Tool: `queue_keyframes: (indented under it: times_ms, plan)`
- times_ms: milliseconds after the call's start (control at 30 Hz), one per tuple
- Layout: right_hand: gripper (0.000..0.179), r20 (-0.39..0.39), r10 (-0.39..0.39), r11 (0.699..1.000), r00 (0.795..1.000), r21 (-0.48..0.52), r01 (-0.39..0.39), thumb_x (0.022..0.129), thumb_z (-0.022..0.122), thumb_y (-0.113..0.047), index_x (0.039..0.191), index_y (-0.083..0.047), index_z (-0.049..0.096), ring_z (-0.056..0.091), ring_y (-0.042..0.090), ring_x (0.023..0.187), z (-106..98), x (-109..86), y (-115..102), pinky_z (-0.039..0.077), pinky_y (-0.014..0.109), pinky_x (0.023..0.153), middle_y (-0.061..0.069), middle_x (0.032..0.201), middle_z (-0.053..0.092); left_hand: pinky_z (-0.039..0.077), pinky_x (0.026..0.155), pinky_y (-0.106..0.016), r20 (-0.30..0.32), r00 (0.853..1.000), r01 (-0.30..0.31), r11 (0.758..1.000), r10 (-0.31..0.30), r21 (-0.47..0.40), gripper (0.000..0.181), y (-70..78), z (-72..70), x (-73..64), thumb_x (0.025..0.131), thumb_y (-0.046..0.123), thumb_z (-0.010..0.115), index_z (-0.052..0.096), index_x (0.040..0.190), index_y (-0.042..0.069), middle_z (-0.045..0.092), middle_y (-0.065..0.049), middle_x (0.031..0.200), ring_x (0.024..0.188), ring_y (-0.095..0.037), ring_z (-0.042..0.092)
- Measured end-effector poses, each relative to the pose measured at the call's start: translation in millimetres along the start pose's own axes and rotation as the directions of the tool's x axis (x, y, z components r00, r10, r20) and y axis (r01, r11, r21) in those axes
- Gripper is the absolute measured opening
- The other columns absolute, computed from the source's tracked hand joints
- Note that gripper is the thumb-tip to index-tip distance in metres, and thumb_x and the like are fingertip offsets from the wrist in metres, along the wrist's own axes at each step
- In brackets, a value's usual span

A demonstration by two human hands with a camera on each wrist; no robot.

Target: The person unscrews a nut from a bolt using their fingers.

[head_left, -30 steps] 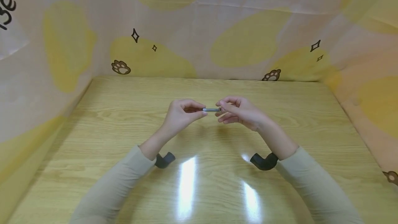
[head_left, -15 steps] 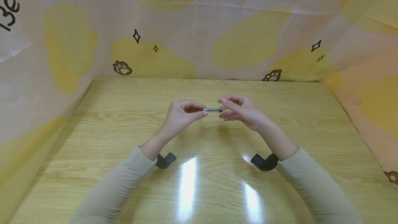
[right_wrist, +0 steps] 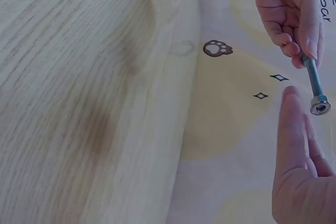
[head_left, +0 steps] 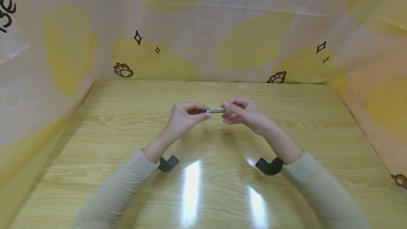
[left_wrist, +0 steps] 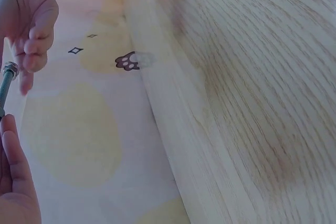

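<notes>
A slim threaded metal bolt [head_left: 216, 111] lies level in the air between both hands in the head view. My left hand [head_left: 187, 116] pinches its left end between thumb and fingers. A nut-like ring [right_wrist: 319, 106] sits on the bolt's other end, its hollow face plain in the right wrist view. Around that end my right hand [head_left: 243, 114] holds its thumb and fingers loosely. In the right wrist view no finger touches the ring; the thumb is not plainly seen there. The left wrist view catches the ring [left_wrist: 10, 68] just below the right hand's fingers.
A wood-grain table [head_left: 143, 98] lies under the hands. Printed cloth [head_left: 197, 38] rises at its back and both sides. Black curved pieces [head_left: 270, 166] show by both wrists. Light glares off the table's near part.
The left hand keeps its pinch on the bolt with little movement. The right fingers opened wider half a second ago and have come closer round the ring end again.
</notes>
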State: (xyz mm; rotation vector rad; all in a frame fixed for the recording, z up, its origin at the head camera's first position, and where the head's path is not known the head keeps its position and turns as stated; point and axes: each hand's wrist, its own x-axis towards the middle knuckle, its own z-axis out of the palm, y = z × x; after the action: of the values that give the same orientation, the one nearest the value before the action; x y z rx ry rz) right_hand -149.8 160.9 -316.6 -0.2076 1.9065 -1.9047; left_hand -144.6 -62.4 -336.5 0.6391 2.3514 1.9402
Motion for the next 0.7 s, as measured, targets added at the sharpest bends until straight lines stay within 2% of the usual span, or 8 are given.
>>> queue_keyframes:
  times_ms: [67,167,233,300,367,433,600,700]
  plan:
    - [0.022,-0.004,0.000,1.000,1.000,0.001,0.000,0.094,0.056,-0.012,0.106,0.007,0.058,0.064,0.016,0.070,1.1,1.2,1.2,0.056,0.028,0.070,0.007,0.081,0.065,0.056,0.069,-0.030,-0.002,1.000,-0.011,1.000,0.011,0.003,0.017,-0.4,-0.5,0.4,0.079,0.009,0.075,0.071,0.094,0.001,0.069,-0.008,0.090,0.076,-0.018,0.067]
    - [0.014,-0.008,-0.022,1.000,1.000,-0.006,0.022,0.090,0.059,-0.003,0.100,0.006,0.061,0.064,0.014,0.070,1.7,2.5,3.5,0.055,0.030,0.072,0.005,0.078,0.066,0.056,0.069,-0.031,0.006,1.000,-0.024,1.000,0.024,0.010,0.016,-1.0,-1.3,0.2,0.079,0.008,0.075,0.071,0.092,0.001,0.070,-0.008,0.090,0.076,-0.018,0.067]
    - [0.017,-0.008,-0.035,0.999,0.999,-0.011,0.035,0.088,0.060,0.002,0.104,0.008,0.059,0.065,0.015,0.074,1.4,2.7,5.1,0.054,0.034,0.078,0.005,0.082,0.066,0.056,0.068,-0.031,0.012,1.000,-0.026,1.000,0.026,0.015,0.015,-1.5,-1.8,-0.3,0.079,0.007,0.075,0.071,0.092,0.000,0.070,-0.008,0.089,0.075,-0.018,0.067]
    - [0.027,-0.001,-0.043,0.999,0.999,-0.017,0.043,0.086,0.060,0.004,0.113,0.009,0.055,0.065,0.017,0.080,0.7,2.6,6.3,0.053,0.036,0.082,0.005,0.088,0.066,0.056,0.068,-0.031,0.016,1.000,-0.022,1.000,0.022,0.019,0.015,-2.2,-2.2,-1.0,0.079,0.007,0.075,0.071,0.092,0.000,0.070,-0.008,0.089,0.075,-0.018,0.067]
    - [0.035,0.010,-0.037,0.999,0.999,-0.012,0.038,0.088,0.060,0.002,0.121,0.009,0.051,0.065,0.019,0.083,0.5,2.6,7.0,0.052,0.036,0.083,0.007,0.092,0.064,0.056,0.068,-0.031,0.016,1.000,-0.015,1.000,0.014,0.020,0.016,-3.3,-2.3,-1.4,0.078,0.007,0.075,0.071,0.092,0.000,0.070,-0.008,0.089,0.074,-0.018,0.067]
    - [0.035,0.013,-0.023,1.000,1.000,0.004,0.023,0.091,0.057,-0.004,0.123,0.009,0.050,0.066,0.020,0.081,1.5,2.5,6.9,0.053,0.035,0.081,0.008,0.091,0.064,0.056,0.068,-0.031,0.013,1.000,-0.009,1.000,0.009,0.020,0.016,-4.3,-2.0,-1.7,0.079,0.007,0.075,0.071,0.092,0.000,0.070,-0.008,0.088,0.074,-0.018,0.067]
    - [0.018,0.006,-0.007,0.999,1.000,0.038,0.007,0.094,0.054,-0.006,0.103,0.007,0.060,0.065,0.014,0.069,2.8,2.2,6.1,0.056,0.029,0.070,0.007,0.079,0.066,0.056,0.068,-0.031,0.002,1.000,-0.015,1.000,0.015,0.016,0.015,-4.9,-0.4,-1.9,0.078,0.007,0.075,0.071,0.092,0.000,0.070,-0.008,0.088,0.074,-0.017,0.067]
    - [0.010,0.003,-0.032,0.999,0.999,0.037,0.032,0.090,0.057,0.000,0.096,0.004,0.063,0.065,0.014,0.071,2.5,1.8,5.3,0.055,0.030,0.073,0.006,0.080,0.066,0.056,0.068,-0.031,0.002,1.000,-0.014,1.000,0.014,0.013,0.016,-4.5,-0.8,-2.4,0.078,0.007,0.075,0.071,0.092,0.000,0.070,-0.008,0.088,0.075,-0.017,0.067]
